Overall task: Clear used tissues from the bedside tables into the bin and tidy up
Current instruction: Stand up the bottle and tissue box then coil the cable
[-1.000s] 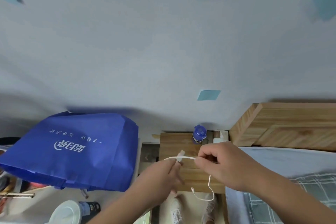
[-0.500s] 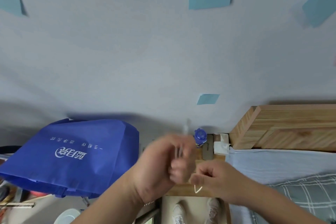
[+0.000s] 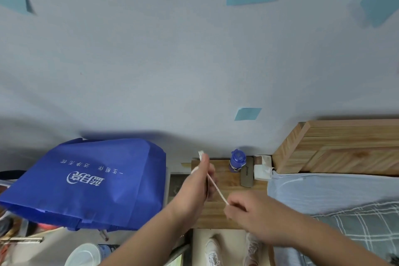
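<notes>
White cable (image 3: 216, 187) runs tight between both hands above the wooden desk (image 3: 212, 217). The left hand (image 3: 197, 188) is closed around one end. The plug sticks out above its fingers toward 12 o'clock, and some turns seem to lie around the palm. The right hand (image 3: 248, 211) pinches the cable lower, at 4 o'clock from the left one.

I judge the step to be the winding of the cable into a small coil, as part of the tidying. To do it well, the right hand should feed the cable with light tension, so that the loops come even and not twisted. The free end should be tucked in before the coil is laid down.

At the 12 o'clock edge of the desk stands a blue bottle (image 3: 237, 161), with a grey case (image 3: 247, 174) beside it. A white packet (image 3: 262, 168), perhaps tissues, is at the 1 o'clock corner. Loose used tissues I cannot make out. A blue bag (image 3: 86, 181) lies at 9 o'clock of the desk.
</notes>
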